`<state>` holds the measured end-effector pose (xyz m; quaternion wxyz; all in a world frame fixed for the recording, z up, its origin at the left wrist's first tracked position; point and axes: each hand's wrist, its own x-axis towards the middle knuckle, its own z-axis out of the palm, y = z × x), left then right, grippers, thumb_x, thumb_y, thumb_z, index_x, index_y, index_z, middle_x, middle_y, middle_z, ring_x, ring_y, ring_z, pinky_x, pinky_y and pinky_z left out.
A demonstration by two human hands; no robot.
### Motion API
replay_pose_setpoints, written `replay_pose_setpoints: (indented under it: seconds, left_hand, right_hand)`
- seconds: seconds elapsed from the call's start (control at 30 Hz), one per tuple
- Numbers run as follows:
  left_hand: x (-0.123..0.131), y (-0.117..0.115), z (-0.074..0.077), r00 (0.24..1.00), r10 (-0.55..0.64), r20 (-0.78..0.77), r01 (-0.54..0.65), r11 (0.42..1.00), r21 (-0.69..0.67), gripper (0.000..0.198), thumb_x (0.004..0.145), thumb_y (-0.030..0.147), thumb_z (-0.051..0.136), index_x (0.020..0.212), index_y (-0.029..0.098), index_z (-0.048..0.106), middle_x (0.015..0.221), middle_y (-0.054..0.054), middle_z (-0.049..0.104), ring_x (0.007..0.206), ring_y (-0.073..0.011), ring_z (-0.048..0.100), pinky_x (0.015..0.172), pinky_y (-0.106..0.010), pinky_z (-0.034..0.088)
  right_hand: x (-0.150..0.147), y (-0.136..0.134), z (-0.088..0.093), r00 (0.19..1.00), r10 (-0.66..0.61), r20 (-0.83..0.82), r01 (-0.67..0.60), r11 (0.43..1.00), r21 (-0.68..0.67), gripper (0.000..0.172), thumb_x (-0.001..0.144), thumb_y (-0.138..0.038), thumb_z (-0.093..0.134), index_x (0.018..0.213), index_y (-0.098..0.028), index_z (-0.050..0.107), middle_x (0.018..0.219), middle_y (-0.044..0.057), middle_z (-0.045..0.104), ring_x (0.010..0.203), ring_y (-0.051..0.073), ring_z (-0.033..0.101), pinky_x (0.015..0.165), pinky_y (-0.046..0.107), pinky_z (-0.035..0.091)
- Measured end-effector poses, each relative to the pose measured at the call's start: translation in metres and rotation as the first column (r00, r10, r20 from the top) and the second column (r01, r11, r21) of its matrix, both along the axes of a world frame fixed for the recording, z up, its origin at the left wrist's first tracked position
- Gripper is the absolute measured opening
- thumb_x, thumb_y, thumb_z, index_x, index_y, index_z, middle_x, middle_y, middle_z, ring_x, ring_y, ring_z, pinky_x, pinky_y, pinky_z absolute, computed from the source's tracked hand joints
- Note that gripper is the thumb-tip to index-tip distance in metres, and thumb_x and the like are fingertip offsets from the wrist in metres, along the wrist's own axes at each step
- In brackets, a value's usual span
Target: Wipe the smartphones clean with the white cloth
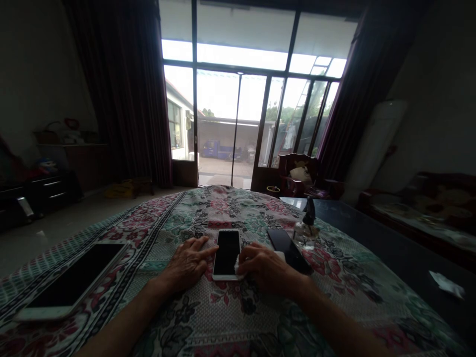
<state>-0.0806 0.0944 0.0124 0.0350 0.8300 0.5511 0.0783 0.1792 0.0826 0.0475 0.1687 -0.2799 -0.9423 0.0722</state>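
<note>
On the floral cloth (208, 317), left hand (188, 265) lies open, fingers touching a white phone (226, 253); right hand (269, 270) closes over a white tissue (238, 269) at its edge.

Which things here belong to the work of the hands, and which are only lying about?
In use: left hand, right hand, white phone, white cloth.
Lying about: tablet, black phone, spray bottle, paper scrap.
</note>
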Motion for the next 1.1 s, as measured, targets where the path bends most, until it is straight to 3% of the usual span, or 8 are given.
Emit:
replay_pose_setpoints:
  seconds: [0.13, 0.33, 0.5, 0.63, 0.87, 1.1]
  left_hand:
    - [0.0, 0.0, 0.0, 1.0, -0.006, 0.005, 0.006, 1.0, 0.013, 0.056, 0.089, 0.021, 0.039, 0.141, 0.043, 0.045, 0.155, -0.002, 0.037, 0.14, -0.0296, 0.034, 0.111, -0.049, 0.03]
    - [0.001, 0.001, -0.001, 1.0, 0.007, 0.005, -0.007, 1.0, 0.001, 0.056, 0.089, 0.022, 0.039, 0.141, 0.043, 0.044, 0.156, -0.001, 0.035, 0.139, -0.0292, 0.034, 0.11, -0.049, 0.03]
    - [0.0, 0.001, -0.002, 1.0, 0.008, 0.005, -0.008, 1.0, 0.007, 0.056, 0.089, 0.022, 0.039, 0.141, 0.043, 0.045, 0.155, -0.001, 0.037, 0.138, -0.0286, 0.036, 0.11, -0.049, 0.031]
    - [-0.001, 0.001, -0.003, 1.0, -0.004, 0.006, 0.004, 1.0, 0.017, 0.056, 0.089, 0.022, 0.038, 0.141, 0.043, 0.045, 0.155, 0.001, 0.037, 0.138, -0.0285, 0.036, 0.11, -0.047, 0.031]
    - [0.0, 0.001, -0.003, 1.0, 0.009, 0.009, -0.009, 1.0, 0.013, 0.056, 0.089, 0.023, 0.038, 0.14, 0.044, 0.045, 0.155, 0.001, 0.038, 0.138, -0.0285, 0.036, 0.109, -0.049, 0.032]
    - [0.002, 0.0, -0.001, 1.0, 0.022, 0.015, -0.022, 1.0, 0.0, 0.057, 0.088, 0.021, 0.039, 0.14, 0.042, 0.045, 0.155, 0.0, 0.038, 0.139, -0.0271, 0.036, 0.111, -0.048, 0.031]
  right_hand:
    - [-0.004, -0.001, -0.004, 1.0, 0.015, 0.009, -0.015, 1.0, -0.017, 0.043, 0.075, 0.003, 0.05, 0.092, -0.027, 0.075, 0.099, 0.0, 0.067, 0.09, 0.014, 0.056, 0.085, 0.028, 0.042]
    - [-0.001, 0.003, -0.004, 0.997, -0.065, -0.031, 0.066, 0.997, 0.033, 0.044, 0.076, 0.004, 0.048, 0.093, -0.026, 0.075, 0.1, 0.001, 0.067, 0.09, 0.015, 0.056, 0.085, 0.029, 0.042]
    - [-0.003, 0.001, -0.003, 1.0, -0.028, -0.009, 0.028, 1.0, -0.011, 0.044, 0.075, 0.004, 0.048, 0.091, -0.026, 0.075, 0.098, 0.0, 0.068, 0.089, 0.014, 0.056, 0.084, 0.028, 0.042]
    - [-0.001, 0.003, -0.006, 0.991, -0.126, -0.045, 0.126, 0.992, -0.006, 0.045, 0.077, 0.004, 0.046, 0.095, -0.026, 0.075, 0.101, 0.002, 0.067, 0.092, 0.016, 0.056, 0.085, 0.029, 0.043]
    - [-0.005, 0.001, -0.003, 0.985, -0.171, -0.021, 0.171, 0.985, -0.021, 0.045, 0.074, 0.005, 0.047, 0.09, -0.025, 0.076, 0.096, 0.002, 0.068, 0.088, 0.015, 0.057, 0.084, 0.029, 0.042]
    - [-0.014, 0.023, -0.018, 0.939, -0.345, 0.009, 0.344, 0.938, 0.035, 0.04, 0.086, -0.003, 0.046, 0.101, -0.026, 0.075, 0.103, 0.004, 0.067, 0.097, 0.018, 0.055, 0.086, 0.028, 0.041]
